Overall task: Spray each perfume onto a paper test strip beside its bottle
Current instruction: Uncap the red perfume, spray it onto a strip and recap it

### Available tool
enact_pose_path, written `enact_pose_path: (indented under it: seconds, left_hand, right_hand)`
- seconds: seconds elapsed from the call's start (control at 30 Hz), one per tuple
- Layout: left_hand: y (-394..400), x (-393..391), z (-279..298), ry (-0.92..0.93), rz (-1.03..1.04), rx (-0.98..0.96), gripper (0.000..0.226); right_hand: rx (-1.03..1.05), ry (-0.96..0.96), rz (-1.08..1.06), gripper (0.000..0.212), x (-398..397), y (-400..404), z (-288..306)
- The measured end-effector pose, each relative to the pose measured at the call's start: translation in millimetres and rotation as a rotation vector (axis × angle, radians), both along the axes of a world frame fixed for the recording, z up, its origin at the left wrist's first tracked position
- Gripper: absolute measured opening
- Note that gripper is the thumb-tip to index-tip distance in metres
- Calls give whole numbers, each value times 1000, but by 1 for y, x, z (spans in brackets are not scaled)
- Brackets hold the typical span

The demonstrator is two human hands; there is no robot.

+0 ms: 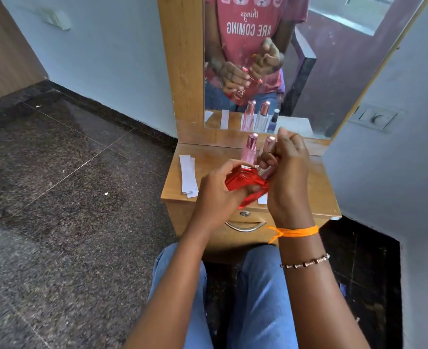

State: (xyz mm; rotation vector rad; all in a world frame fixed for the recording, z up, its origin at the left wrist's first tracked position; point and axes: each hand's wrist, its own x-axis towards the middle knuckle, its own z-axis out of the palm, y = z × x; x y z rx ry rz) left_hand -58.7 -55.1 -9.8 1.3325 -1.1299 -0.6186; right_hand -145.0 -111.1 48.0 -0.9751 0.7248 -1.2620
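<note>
wooden dresser top (318, 187): l hand (218, 190) grips red bottle (243, 181) near front edge.

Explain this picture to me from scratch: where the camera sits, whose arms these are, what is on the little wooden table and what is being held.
There is no machine here. One wide-angle camera is worn on a person's head and looks down, so the two arms are that person's own. The left hand grips a red perfume bottle over a small wooden dressing table. The right hand is curled at the bottle's top; what its fingers pinch is too hidden to tell. On the table stand a pink perfume bottle and a second bottle with a pink cap, mostly hidden by the hand. White paper test strips lie at the left edge. The mirror behind repeats the scene.
</note>
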Motion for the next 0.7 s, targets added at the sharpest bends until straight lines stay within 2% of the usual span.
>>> enact_pose_path:
  seconds: [0.07, 0.2, 0.33, 0.4, 0.47, 0.5, 0.57, 0.63, 0.7]
  left_hand:
    - [2, 3, 0, 7, -77, 18, 34]
    - [5, 2, -1, 213, -271, 52, 27]
    - [10, 5, -13, 392, -519, 175, 43]
    - [13, 3, -20, 404, -487, 199, 39]
    - [12, 1, -23, 377, -406, 199, 33]
    - [10, 2, -23, 359, -375, 197, 33]
    - [9, 4, -22, 329, -335, 200, 32]
    - [8, 4, -21, 320, -308, 200, 31]
    - [9, 4, -23, 318, -278, 178, 31]
  right_hand:
    - [11, 6, 120, 33, -6, -5, 3]
    - [71, -45, 484, 43, -19, -15, 6]
    - [53, -316, 760, 45, -38, -27, 7]
    - [-3, -359, 781, 38, -48, -39, 7]
    - [-35, -316, 686, 11, -57, -50, -2]
    - [-24, -249, 588, 8, -61, -54, -11]
    - [-37, 51, 318, 31, -70, -60, -36]
    - [-178, 435, 44, 41, -78, -62, -65]
    - [-345, 742, -153, 40, -84, -59, -89]
